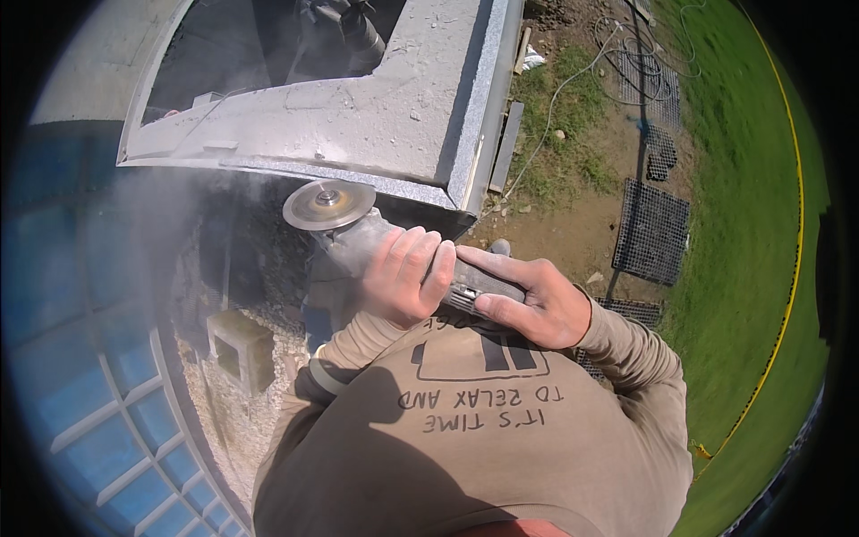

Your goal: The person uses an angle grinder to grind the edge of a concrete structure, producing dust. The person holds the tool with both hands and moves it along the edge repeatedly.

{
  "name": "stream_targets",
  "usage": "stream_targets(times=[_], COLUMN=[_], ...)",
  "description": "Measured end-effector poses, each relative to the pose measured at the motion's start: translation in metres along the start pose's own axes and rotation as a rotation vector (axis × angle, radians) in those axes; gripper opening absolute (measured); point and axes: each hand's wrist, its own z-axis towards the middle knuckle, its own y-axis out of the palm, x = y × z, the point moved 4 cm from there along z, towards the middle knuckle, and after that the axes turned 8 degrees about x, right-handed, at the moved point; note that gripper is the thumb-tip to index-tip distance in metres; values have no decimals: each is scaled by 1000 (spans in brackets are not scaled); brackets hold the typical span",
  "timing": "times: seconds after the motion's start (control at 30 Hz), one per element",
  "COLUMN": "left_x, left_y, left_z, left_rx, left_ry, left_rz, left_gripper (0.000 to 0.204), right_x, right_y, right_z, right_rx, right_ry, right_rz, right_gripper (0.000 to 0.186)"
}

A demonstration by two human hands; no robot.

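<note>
Angle grinder (461, 285) being held two-handed

Left fingers (416, 258) are wrapping the grinder's neck; right fingers (497, 263) are gripping its rear. Beyond the left fingers, its disc (329, 206) is sitting beside, perhaps touching, the concrete slab (340, 121).

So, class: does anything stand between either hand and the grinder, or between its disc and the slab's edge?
Nothing visible does. The left hand wraps the front of the grinder, the right hand its rear. The disc is close beside the near edge of the slab, whether touching I cannot tell; dust hangs to its left.
</note>
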Motion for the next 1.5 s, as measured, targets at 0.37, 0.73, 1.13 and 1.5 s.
stream_targets(times=[0.37,0.73,1.13,1.5], left_x=[-33,-2,1,-117], left_y=[12,4,4,-66], left_z=[-13,-4,-4,-53], left_rx=[-2,-19,-11,51], left_ry=[-17,-17,32,-9], left_rz=[-22,-6,32,337], left_gripper=[30,30,26,28], right_x=[14,3,4,6], right_y=[8,-4,-3,93], right_z=[34,5,-1,127], right_rx=[-41,-72,-21,-309], right_ry=[92,121,17,-209], right_rz=[-10,16,13,34], right_gripper=[62,62,67,70])
